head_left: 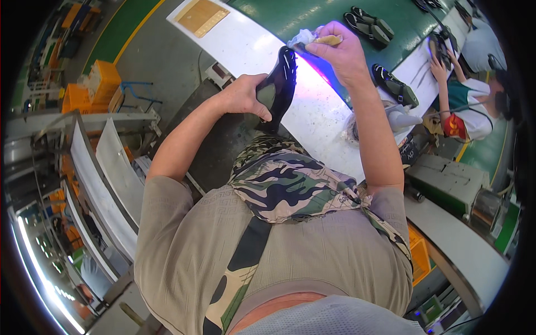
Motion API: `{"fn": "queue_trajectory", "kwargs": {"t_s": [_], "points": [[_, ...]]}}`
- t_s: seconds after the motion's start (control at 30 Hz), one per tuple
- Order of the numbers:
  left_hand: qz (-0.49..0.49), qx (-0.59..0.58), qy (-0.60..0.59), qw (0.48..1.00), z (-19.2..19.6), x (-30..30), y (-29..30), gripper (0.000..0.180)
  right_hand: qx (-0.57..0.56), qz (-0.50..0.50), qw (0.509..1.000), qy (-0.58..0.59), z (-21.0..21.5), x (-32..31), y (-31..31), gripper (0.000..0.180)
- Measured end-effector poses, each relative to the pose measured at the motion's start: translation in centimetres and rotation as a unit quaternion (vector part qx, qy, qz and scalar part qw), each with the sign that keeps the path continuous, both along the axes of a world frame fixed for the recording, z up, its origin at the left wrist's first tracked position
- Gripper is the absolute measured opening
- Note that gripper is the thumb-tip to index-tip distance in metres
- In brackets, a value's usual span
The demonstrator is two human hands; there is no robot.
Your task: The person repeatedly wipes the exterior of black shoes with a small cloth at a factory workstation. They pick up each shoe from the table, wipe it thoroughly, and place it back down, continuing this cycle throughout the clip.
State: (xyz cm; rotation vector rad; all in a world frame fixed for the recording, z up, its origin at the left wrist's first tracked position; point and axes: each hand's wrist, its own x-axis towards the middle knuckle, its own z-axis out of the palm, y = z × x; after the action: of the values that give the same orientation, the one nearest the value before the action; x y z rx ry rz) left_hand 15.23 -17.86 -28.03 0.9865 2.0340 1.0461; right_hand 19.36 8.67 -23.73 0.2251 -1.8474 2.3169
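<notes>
My left hand (245, 96) grips a glossy black sandal (287, 84) with a grey-green footbed, its thumb pressed near the lower end. The sandal stands tilted on end above the white bench edge. In my right hand (343, 53), pinched fingers hold a crumpled whitish-blue cloth (302, 38) and a small yellowish piece (329, 40) whose kind I cannot make out. That cloth is close by the upper tip of the sandal; whether they touch is unclear. Violet-blue light falls on the bench (329, 131) between my hands.
Several black sandals (369, 27) lie on the green conveyor belt (279, 14), and others (394, 86) rest along its near edge. A pale cone-tipped bottle (403, 118) stands by my right forearm. A co-worker (474, 103) handles footwear at right. Orange crates (84, 97) stand at left.
</notes>
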Motion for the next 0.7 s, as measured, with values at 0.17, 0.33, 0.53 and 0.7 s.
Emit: {"fn": "queue_trajectory", "kwargs": {"t_s": [0.17,0.33,0.53,0.7], "points": [[0.054,0.032,-0.202,0.977,-0.7,1.4,-1.6,0.075,0.099,-0.007,0.993,0.07,-2.3,-1.1,-1.6,0.023],[0.147,0.121,-0.326,0.926,-2.1,2.6,-4.0,0.063,0.132,0.046,0.987,0.079,-4.5,-1.7,-4.4,0.023],[0.217,0.197,-0.465,0.835,-3.8,3.5,-7.8,0.052,0.154,0.108,0.982,0.032,-5.5,-0.9,-9.3,0.022],[0.291,0.249,-0.468,0.796,-6.2,4.6,-12.4,0.058,0.122,0.207,0.97,-0.031,-7.3,-0.4,-14.0,0.022]]}}
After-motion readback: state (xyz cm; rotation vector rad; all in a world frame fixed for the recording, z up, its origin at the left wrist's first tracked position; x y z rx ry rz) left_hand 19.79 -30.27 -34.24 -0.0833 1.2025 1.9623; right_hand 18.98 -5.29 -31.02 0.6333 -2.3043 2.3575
